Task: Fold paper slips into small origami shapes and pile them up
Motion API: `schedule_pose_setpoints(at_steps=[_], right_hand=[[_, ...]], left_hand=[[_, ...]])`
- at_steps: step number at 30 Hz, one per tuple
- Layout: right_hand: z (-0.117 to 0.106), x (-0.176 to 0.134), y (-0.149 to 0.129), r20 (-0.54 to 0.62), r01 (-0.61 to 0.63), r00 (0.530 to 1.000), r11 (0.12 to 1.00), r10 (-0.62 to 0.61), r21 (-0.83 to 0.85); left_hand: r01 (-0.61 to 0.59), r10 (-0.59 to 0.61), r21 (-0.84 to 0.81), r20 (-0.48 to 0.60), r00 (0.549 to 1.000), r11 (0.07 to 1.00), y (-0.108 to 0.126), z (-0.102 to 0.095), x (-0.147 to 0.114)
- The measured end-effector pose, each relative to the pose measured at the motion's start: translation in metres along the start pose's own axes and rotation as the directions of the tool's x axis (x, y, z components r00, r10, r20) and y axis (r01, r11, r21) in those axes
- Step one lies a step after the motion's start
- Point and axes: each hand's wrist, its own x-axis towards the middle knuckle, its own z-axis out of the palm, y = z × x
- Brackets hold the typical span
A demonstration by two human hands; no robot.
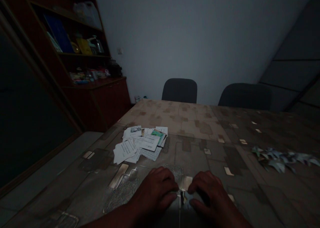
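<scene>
A small piece of folded paper [187, 200] is between my two hands, low over the near part of the table. My right hand [211, 195] is closed at its right edge, fingers curled above and thumb below. On the other side my left hand [158, 190] is bent in a pinch, thumb and forefinger tips at the paper's left edge. The picture is dark, so the paper's folds are hard to make out.
A loose pile of printed paper slips [140, 144] lies on the patterned tablecloth [197, 121], ahead to the left. Several folded paper shapes [280, 158] form a row at the right. Two dark chairs [179, 90] stand beyond the table; a shelved cabinet [100, 99] stands left.
</scene>
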Motion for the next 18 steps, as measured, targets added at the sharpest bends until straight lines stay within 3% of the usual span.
schedule_pose_setpoints(at_steps=[5,12,18], right_hand=[[0.0082,0.0001,0.0049,-0.007,0.033,0.999,0.999,-0.033,-0.027],[0.0069,0.0011,-0.0019,0.008,-0.048,0.999,0.999,0.048,-0.019],[0.0081,0.0028,0.0026,0.024,0.029,0.999,0.997,-0.030,0.069]], left_hand=[[0.066,-0.066,-0.012,0.028,0.997,0.998,0.0009,0.0057,0.0026],[0.111,-0.109,-0.036,0.047,0.993,0.993,-0.0009,0.0081,0.0019],[0.132,-0.127,-0.068,0.061,0.990,0.989,0.0034,0.0024,0.0066]])
